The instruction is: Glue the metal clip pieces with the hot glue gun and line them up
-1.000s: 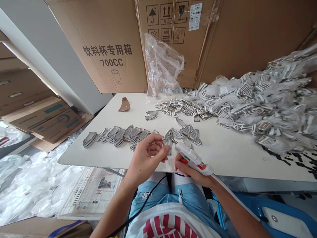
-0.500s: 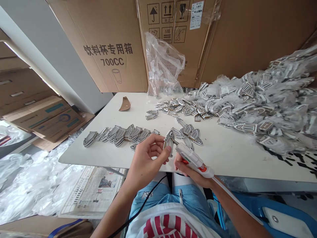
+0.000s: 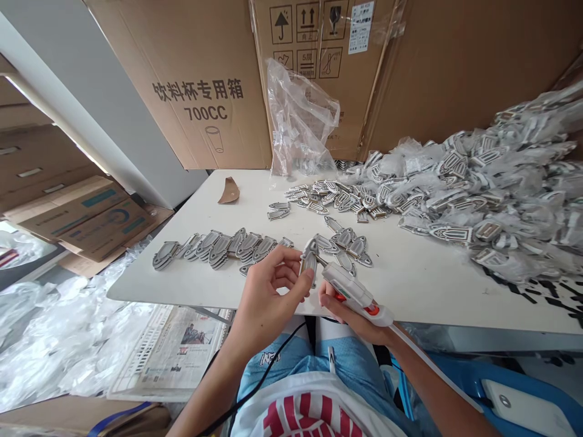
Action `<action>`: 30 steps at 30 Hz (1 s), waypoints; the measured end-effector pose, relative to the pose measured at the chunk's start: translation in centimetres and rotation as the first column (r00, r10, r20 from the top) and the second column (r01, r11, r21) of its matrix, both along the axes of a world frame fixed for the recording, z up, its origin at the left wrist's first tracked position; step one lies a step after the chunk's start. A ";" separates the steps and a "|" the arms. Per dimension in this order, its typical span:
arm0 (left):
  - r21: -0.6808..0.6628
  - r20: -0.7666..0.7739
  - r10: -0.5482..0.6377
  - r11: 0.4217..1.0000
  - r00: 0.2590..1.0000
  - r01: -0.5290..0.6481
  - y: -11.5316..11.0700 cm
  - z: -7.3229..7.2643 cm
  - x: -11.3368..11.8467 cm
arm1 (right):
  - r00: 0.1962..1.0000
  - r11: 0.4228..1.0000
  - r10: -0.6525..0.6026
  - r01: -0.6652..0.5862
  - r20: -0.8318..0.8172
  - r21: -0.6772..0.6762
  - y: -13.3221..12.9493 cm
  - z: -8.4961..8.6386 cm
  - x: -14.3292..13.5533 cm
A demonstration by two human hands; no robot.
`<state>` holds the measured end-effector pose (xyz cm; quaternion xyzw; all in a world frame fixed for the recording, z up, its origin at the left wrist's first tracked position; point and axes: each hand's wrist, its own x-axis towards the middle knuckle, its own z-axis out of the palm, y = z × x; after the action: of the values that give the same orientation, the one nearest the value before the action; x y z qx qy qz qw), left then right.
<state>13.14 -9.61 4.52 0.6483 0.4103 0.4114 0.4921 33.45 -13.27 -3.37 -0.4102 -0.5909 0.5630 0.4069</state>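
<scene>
Pinched upright between the thumb and fingers of my left hand (image 3: 273, 288) is a small grey pointed plate (image 3: 309, 258) with a raised rim. My right hand (image 3: 348, 312) is wrapped round a white hot glue gun (image 3: 353, 290) with an orange trigger. Its nozzle reaches to the plate's right edge near the top; whether it touches I cannot tell. Just behind my hands lies a loose group of similar plates (image 3: 357, 247). A row of overlapping stacked plates (image 3: 221, 247) runs to the left of my left hand.
More pieces (image 3: 328, 197) lie towards the back of the white table (image 3: 191, 285). Bagged pieces are heaped (image 3: 483, 182) on the right, with black strips (image 3: 542, 291) in front. Cardboard boxes (image 3: 204, 91) stand behind, a clear plastic bag (image 3: 300, 127) against them. A cable crosses my lap.
Almost nothing differs. The plate and the glue gun's nozzle have shifted very slightly, with both hands keeping their grips.
</scene>
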 end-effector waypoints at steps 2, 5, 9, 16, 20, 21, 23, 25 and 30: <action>0.000 -0.002 0.002 1.000 1.000 -0.002 0.0 0.0 0.0 | 1.000 1.000 -0.002 0.002 -0.013 -0.005 0.0 -0.1 0.0; 0.000 -0.003 0.005 1.000 1.000 -0.005 0.1 -0.1 0.0 | 1.000 1.000 -0.002 0.002 -0.024 -0.010 0.0 -0.3 0.1; -0.001 -0.003 0.000 1.000 1.000 0.000 0.0 0.0 0.0 | 1.000 1.000 -0.011 0.011 -0.020 -0.011 0.0 -0.3 0.1; 0.023 -0.020 0.010 1.000 1.000 -0.009 -0.1 -0.1 0.1 | 0.999 1.000 -0.020 0.019 -0.042 -0.012 -0.1 -0.1 -0.1; 0.074 -0.050 0.039 0.997 0.998 -0.035 -0.1 -0.4 0.2 | 0.998 0.998 -0.053 0.051 -0.039 -0.030 -0.2 -0.1 -0.2; 0.091 -0.058 0.050 0.995 0.997 -0.045 -0.1 -0.5 0.2 | 0.997 0.998 -0.058 0.056 -0.046 -0.041 -0.2 -0.1 -0.3; 0.134 -0.080 0.077 0.989 0.994 -0.066 0.0 -0.7 0.2 | 0.995 0.997 -0.055 0.049 -0.083 -0.065 -0.1 -0.1 -0.3; 0.197 -0.112 0.110 0.976 0.988 -0.087 0.0 -0.8 0.3 | 0.991 0.996 -0.039 0.029 -0.132 -0.083 0.0 0.0 -0.4; 0.403 -0.207 0.177 0.912 0.962 -0.081 0.3 -0.5 0.2 | 0.982 0.994 -0.028 0.008 -0.184 -0.107 0.1 0.0 -0.3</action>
<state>13.33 -9.33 4.00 0.7492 0.4183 0.4359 0.2714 33.12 -13.20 -3.37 -0.3823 -0.5159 0.6256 0.4431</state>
